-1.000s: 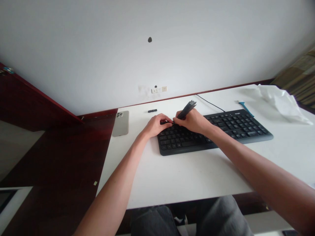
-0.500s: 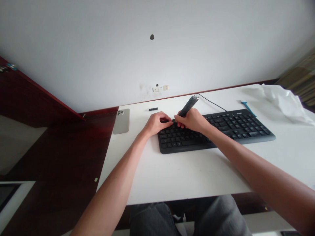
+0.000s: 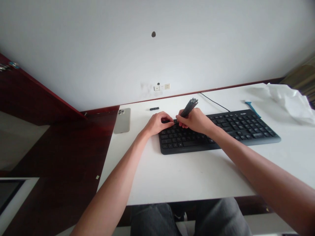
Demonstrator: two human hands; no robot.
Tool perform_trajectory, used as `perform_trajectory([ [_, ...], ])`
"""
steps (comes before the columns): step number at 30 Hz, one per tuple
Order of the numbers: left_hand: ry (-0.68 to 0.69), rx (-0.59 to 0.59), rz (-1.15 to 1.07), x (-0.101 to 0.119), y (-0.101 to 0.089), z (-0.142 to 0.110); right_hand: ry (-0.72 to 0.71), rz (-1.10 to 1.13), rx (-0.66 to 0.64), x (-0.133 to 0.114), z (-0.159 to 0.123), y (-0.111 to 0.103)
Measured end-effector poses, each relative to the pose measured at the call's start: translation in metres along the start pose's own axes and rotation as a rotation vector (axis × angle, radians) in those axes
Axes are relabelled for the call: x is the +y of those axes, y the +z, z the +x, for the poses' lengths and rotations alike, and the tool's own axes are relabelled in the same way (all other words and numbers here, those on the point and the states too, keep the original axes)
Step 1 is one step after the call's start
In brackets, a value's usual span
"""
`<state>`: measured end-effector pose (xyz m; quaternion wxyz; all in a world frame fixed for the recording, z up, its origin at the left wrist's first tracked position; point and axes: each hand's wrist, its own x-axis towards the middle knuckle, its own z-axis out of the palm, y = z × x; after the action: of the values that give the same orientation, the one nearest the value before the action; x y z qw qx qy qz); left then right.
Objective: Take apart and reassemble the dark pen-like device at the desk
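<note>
Nearest are the knees in faded grey trousers (image 3: 152, 219), below the front edge of the smooth white tabletop (image 3: 187, 173); beyond a bare strip of that surface, the wide black plastic keyboard (image 3: 192, 143) lies flat and slightly askew, its far left part under both hands; the person's left hand (image 3: 158, 124) arches over that corner, thumb and fingertips close together by the upper keys, though I cannot tell whether they pinch anything; the person's right hand (image 3: 198, 120) is just beside it, closed around a thick dark-grey stick-shaped tool (image 3: 190, 106), which leans with its upper end away from the body, its lower end hidden among the fingers at the keys; for good work here, the left hand should brace the corner, since a light board probably slides under sideways force; the tool wants a low grip and small, measured strokes, clear of the left fingertips; resting the right hand's edge on the board would steady the tip, as long as it presses no keys hard; the silver-grey phone (image 3: 122, 122) to the left and the short row of small black pieces (image 3: 154, 108) behind the left hand deserve room; farther back, the thin black cable (image 3: 214, 101) should run slack.
</note>
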<state>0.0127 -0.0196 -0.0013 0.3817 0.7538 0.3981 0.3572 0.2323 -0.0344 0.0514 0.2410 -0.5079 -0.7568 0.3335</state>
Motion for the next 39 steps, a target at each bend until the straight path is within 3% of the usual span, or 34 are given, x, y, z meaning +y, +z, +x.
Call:
perform_trajectory([
  [5, -0.010, -0.021, -0.032, -0.001, -0.001, 0.001, -0.043, -0.071, 0.000, -0.003, -0.002, -0.001],
  [13, -0.039, -0.026, -0.017, 0.001, 0.000, 0.000, 0.026, -0.163, 0.044, -0.012, -0.006, -0.003],
  [21, -0.041, 0.016, 0.004, 0.004, 0.001, -0.001, -0.074, -0.294, 0.011, -0.008, -0.007, -0.002],
  [31, -0.003, 0.040, 0.034, 0.007, 0.003, -0.003, 0.040, -0.438, 0.034, -0.012, -0.009, 0.007],
  [34, 0.019, 0.051, 0.040, 0.008, 0.003, -0.003, 0.081, -0.423, 0.032, -0.016, -0.009, 0.009],
  [39, 0.030, 0.073, 0.048, 0.010, 0.003, -0.003, 0.140, -0.198, 0.018, -0.016, -0.006, 0.006],
])
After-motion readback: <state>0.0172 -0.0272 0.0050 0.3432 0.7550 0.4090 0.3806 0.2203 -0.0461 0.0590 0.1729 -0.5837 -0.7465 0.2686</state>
